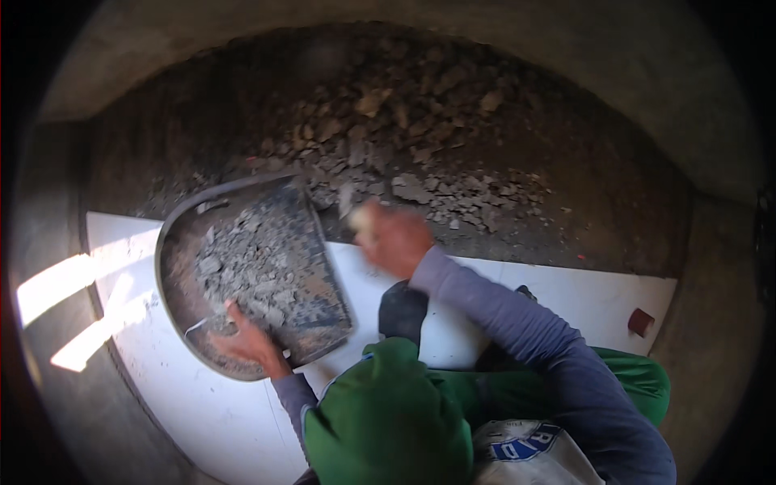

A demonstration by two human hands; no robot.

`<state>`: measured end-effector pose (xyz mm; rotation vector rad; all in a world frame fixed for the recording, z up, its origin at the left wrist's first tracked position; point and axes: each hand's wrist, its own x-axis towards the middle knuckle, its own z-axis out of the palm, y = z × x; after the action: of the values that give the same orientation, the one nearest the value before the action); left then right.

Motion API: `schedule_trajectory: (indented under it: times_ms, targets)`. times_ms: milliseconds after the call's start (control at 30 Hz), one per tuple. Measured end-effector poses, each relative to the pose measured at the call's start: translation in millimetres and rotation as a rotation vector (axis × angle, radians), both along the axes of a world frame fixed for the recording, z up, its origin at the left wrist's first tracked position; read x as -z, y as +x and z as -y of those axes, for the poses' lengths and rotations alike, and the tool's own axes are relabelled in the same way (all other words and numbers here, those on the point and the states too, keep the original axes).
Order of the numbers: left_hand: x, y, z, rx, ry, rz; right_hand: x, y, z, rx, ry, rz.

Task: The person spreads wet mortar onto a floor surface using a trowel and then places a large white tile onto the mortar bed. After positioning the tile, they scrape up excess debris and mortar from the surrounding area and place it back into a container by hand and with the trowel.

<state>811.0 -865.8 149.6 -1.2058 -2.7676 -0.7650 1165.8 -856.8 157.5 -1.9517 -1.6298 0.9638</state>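
My left hand [252, 343] grips the near rim of a dark curved metal pan [174, 242], which is tilted and holds grey rubble [259, 271]. My right hand [394, 240] is blurred by motion at the pan's far right corner, at the edge of the rubble pile [420, 153]. It is closed around what looks like a small pale-handled tool [356, 212], whose shape is too smeared to make out. My green-trousered knees [388, 420] fill the lower middle of the view.
A white board [566, 295] lies on the floor under the pan and my feet, with a small red object [640, 322] at its right end. Grey concrete walls surround the pile. A sunlit patch [56, 287] falls on the left.
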Motion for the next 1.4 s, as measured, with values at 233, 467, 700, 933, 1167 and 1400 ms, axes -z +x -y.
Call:
schedule_trajectory:
  times_ms: [233,467,700,933,1167,1400]
  targets:
    - [-26.8,198.6,-75.7,0.663,0.075,0.649,68.0,276.1,78.1,0.832,-0.225,0.473]
    - [67.9,366.1,-238.5,1.201,0.095,0.003,88.7,304.2,39.1,0.943,-0.262,0.263]
    - [63.6,407.4,-285.9,1.356,-0.359,0.197,63.8,281.1,35.1,0.754,-0.200,0.202]
    - [73.0,431.8,-250.1,1.344,-0.343,0.123,58.7,208.7,-27.0,0.760,-0.452,-0.247]
    - [53.6,427.6,-212.0,1.296,-0.286,0.282,43.4,146.9,-4.7,0.729,-0.355,-0.572]
    - [49.2,417.1,-172.5,1.149,-0.167,0.632,5.0,118.3,4.1,0.822,-0.386,-0.540]
